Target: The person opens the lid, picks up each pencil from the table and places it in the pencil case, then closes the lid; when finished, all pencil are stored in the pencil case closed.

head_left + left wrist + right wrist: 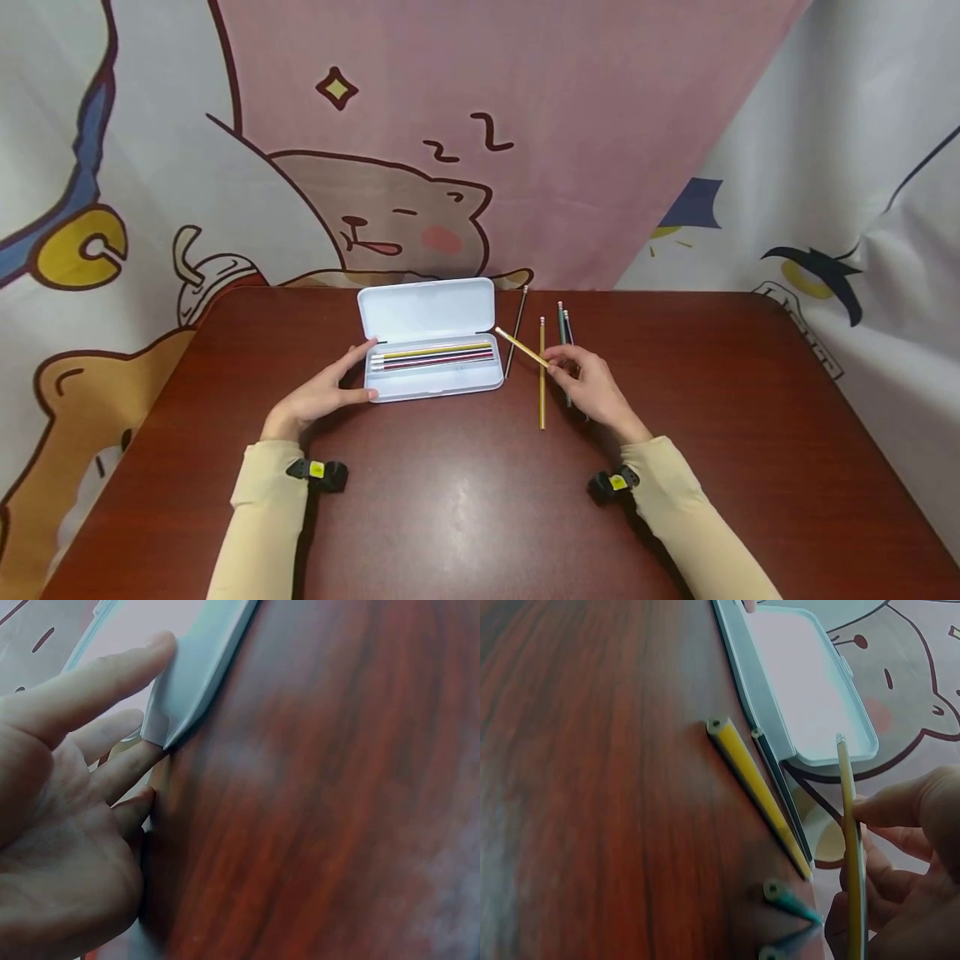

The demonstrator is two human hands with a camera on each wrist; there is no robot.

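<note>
Left grip [318, 398] is spread against the pencil case [435, 384], prob to steady it, while right grip [592, 387] pinches a yellow pencil [522, 347]

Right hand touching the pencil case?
Apart. The head view shows a strip of tabletop between the right hand and the pencil case; the fingers hold a yellow pencil that points toward the case.

A yellow pencil [520, 345] slants near an open white case [423, 388].
</note>
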